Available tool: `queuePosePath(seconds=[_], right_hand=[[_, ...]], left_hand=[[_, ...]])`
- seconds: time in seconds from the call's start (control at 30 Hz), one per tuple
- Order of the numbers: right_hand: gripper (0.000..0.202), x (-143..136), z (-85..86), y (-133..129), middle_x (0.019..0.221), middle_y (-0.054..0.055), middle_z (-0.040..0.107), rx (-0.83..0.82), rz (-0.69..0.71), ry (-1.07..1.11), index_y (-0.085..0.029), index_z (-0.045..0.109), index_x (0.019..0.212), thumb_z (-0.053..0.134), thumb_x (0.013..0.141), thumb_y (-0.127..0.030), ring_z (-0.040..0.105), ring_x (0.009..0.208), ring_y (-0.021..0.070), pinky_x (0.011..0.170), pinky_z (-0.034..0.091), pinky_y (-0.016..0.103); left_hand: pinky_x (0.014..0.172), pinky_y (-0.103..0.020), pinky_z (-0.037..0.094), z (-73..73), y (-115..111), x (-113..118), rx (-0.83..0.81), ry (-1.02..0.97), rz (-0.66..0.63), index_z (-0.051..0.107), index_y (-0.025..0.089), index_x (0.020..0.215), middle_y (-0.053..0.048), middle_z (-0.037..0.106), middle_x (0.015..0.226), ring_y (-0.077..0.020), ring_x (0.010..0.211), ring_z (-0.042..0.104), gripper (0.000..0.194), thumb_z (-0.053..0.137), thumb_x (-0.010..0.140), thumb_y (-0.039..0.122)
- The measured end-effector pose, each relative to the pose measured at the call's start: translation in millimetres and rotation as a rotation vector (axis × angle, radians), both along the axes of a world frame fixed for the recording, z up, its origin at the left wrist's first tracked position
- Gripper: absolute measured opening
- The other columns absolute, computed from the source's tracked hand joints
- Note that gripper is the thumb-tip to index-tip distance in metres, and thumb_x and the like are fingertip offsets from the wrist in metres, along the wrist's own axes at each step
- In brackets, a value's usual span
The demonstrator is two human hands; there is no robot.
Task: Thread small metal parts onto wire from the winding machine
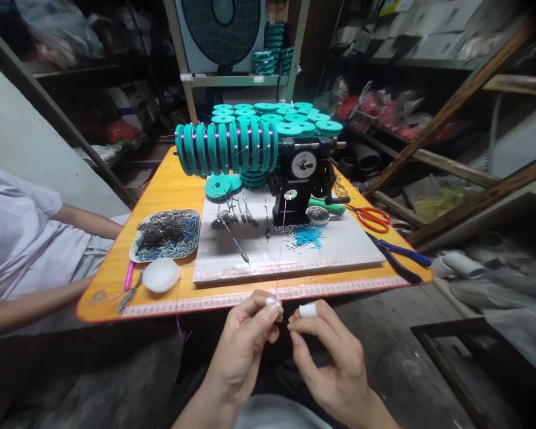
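My left hand is closed in a pinch on a thin purple fishing line, in front of the table's near edge. The line runs up toward the black hand-cranked winder. Just beside it, my right hand has thumb and fingertips pinched together; anything between them is too small to make out. White tape wraps a finger of each hand. Teal spools wound with purple line sit in a row on the winder's shaft. A lead sinker rig lies on the white board.
A tray of sinkers and swivels and a white bowl stand left. Blue line pieces, orange scissors and blue-handled pliers lie right. More teal spools are stacked behind. Another person's arm rests at left.
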State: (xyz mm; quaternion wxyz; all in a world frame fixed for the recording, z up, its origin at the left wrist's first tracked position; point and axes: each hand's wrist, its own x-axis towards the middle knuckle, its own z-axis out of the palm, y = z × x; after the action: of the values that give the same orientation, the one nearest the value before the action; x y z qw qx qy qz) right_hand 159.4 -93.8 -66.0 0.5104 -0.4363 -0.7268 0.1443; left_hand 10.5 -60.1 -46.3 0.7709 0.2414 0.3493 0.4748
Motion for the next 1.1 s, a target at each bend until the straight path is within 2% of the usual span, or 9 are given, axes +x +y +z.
queuePosePath(seconds=[0.23,0.37,0.63,0.8,1.1], right_hand=[[0.023,0.0,6.3,0.9,0.085,0.005,0.057,0.027,0.009,-0.005,-0.019,0.059,0.095,0.054,0.085,0.001,0.056,0.082,0.0191,0.07,0.05,0.033],[0.022,-0.5,8.7,2.4,0.082,0.004,0.057,0.047,-0.001,-0.019,-0.019,0.057,0.093,0.054,0.084,0.0,0.054,0.079,0.0185,0.068,0.048,0.032],[0.018,-2.1,5.2,3.5,0.075,0.001,0.05,0.002,-0.026,-0.038,-0.021,0.049,0.083,0.051,0.084,-0.002,0.05,0.072,0.0169,0.061,0.043,0.03],[0.017,0.0,6.9,7.9,0.077,0.001,0.051,-0.066,0.02,-0.027,-0.021,0.049,0.082,0.05,0.086,-0.004,0.052,0.071,0.0164,0.062,0.043,0.03],[0.018,-7.4,7.7,2.6,0.074,0.001,0.05,-0.029,0.057,-0.066,-0.02,0.05,0.082,0.049,0.084,-0.002,0.05,0.07,0.0165,0.06,0.041,0.029]], left_hand=[[0.076,-0.019,0.044,6.0,-2.3,0.4,0.017,-0.024,-0.009,0.076,0.015,0.078,-0.002,0.055,0.091,-0.009,0.076,0.049,0.013,0.083,0.073,0.024],[0.071,-0.019,0.044,9.2,-2.8,1.7,0.009,-0.038,0.0,0.073,0.014,0.072,-0.001,0.052,0.089,-0.0082,0.071,0.047,0.015,0.084,0.072,0.023],[0.067,-0.022,0.043,2.3,-6.0,10.2,0.049,0.046,0.128,0.066,0.015,0.068,0.0,0.052,0.078,-0.01,0.067,0.045,0.021,0.084,0.071,0.026],[0.066,-0.023,0.042,1.1,-4.2,9.9,0.067,0.047,0.143,0.065,0.015,0.067,0.0,0.051,0.077,-0.0108,0.068,0.044,0.022,0.083,0.071,0.025],[0.069,-0.023,0.041,3.7,-14.4,0.6,0.044,0.023,0.083,0.06,0.016,0.067,-0.001,0.049,0.078,-0.0123,0.071,0.042,0.021,0.078,0.075,0.022]])
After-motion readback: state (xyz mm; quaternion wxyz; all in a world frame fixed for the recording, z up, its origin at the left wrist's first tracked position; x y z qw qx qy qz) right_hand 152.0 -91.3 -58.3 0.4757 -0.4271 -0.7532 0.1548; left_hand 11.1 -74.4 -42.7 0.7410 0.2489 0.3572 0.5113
